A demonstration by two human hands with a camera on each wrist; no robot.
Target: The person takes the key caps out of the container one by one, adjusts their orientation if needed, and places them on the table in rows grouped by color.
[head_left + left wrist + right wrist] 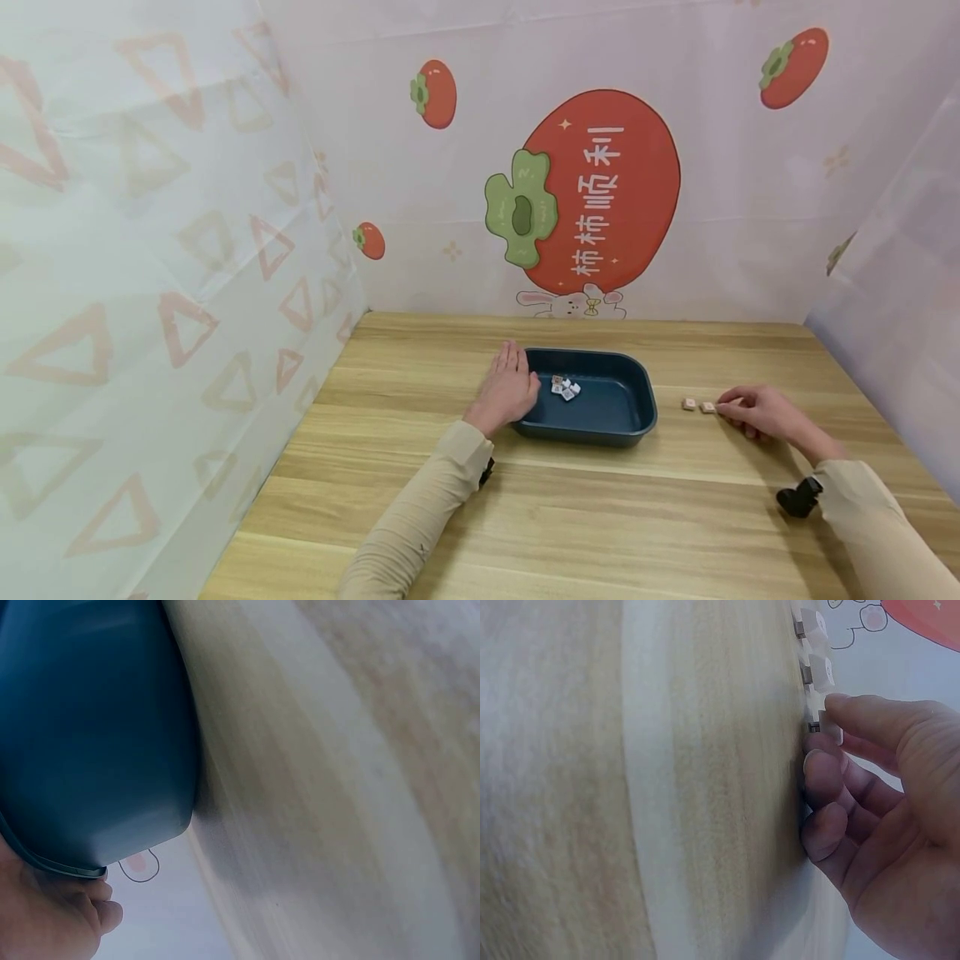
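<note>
A dark blue rectangular tray point(600, 433) stands on the wooden table, holding several small white keycap-like pieces point(567, 393) near its left end. My left hand point(504, 387) holds the tray's left rim, its thumb over the edge and its fingers along the outside. In the left wrist view those fingers point(105, 915) show below the tray's outer wall point(97, 735). Right of the tray, my right hand point(761, 414) pinches a small white piece point(830, 727) at the table surface. Two similar pieces point(821, 673) sit in line just beyond its fingertips.
The wooden table point(585, 517) meets a back wall sheet point(720, 275) printed with persimmons and a rabbit. A patterned sheet point(187, 275) hangs along the left, and another sheet point(892, 333) closes off the right side. Dark wrist devices point(799, 497) sit by both sleeves.
</note>
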